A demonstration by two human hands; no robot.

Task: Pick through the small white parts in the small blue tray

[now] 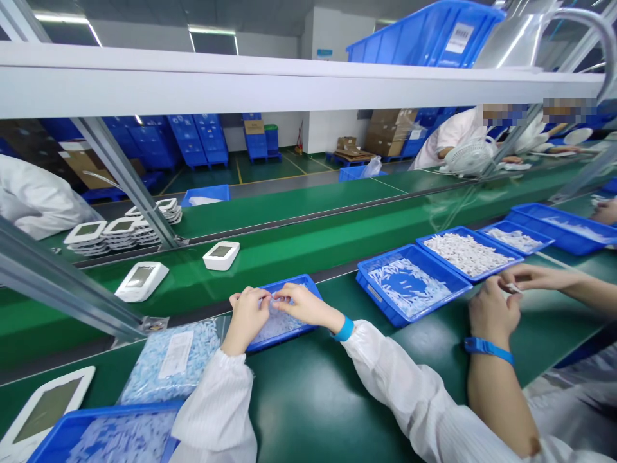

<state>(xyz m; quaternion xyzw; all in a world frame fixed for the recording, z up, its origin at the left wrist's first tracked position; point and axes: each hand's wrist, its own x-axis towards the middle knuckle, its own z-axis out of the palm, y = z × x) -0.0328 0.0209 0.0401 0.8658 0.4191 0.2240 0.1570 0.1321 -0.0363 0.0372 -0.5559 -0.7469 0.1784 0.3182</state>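
Observation:
My left hand [248, 316] and my right hand [307, 305] meet over a small blue tray [284, 337] that holds small translucent pieces. Thumb and fingertips of both hands are pinched close together. Whatever lies between them is too small to make out. A blue band circles my right wrist below the white sleeve. Left of my left hand lies a clear bag [200, 347] of light-blue small parts with a white label. Below it, near my left sleeve, stands another blue tray [116, 411] of translucent strips.
White devices with grey screens [142, 281] sit on the green conveyor [270, 257]; another device [48, 408] lies at lower left. Blue trays of white parts [409, 289] stand to the right. Beside me, a co-worker's hands [496, 308] hold a small white piece. A metal post [130, 180] rises at left.

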